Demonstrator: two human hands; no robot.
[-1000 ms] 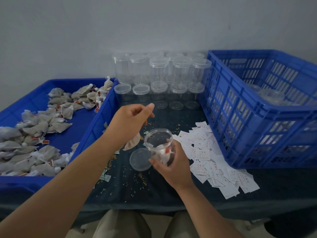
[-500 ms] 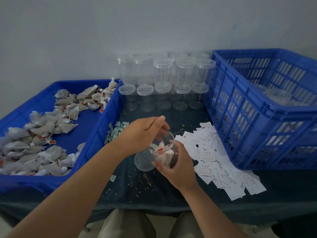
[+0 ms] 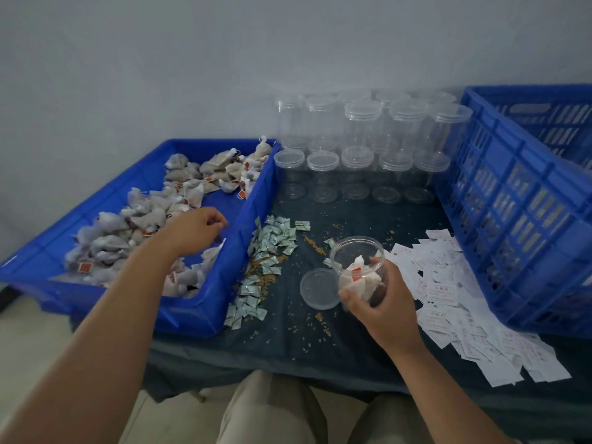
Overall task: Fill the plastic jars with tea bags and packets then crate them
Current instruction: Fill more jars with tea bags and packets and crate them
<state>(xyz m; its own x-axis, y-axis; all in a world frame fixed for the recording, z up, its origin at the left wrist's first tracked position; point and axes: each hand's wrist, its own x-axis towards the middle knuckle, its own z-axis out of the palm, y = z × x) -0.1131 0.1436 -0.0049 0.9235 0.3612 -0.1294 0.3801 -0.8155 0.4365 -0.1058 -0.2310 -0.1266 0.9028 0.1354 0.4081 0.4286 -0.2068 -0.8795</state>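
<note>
My right hand [image 3: 379, 310] grips a clear plastic jar [image 3: 357, 259], open at the top and tilted a little, with several tea bags inside. Its round lid [image 3: 318, 288] lies flat on the table just left of the jar. My left hand [image 3: 195, 229] hovers over the tea bags [image 3: 144, 219] in the blue tray [image 3: 221, 302], fingers loosely curled with nothing seen in them. Small green packets [image 3: 272, 243] lie scattered beside the tray. White paper packets [image 3: 448, 283] are spread out to the right of the jar.
Several empty lidded jars [image 3: 368, 149] stand in two tiers at the back of the dark table [image 3: 320, 347]. A tall blue slatted crate [image 3: 525, 206] fills the right side. Loose tea grains lie on the cloth. My knees are below the front edge.
My left hand has left the jar mouth and swung left over the tray of tea bags. The right hand still holds the jar, and the view has turned left.
</note>
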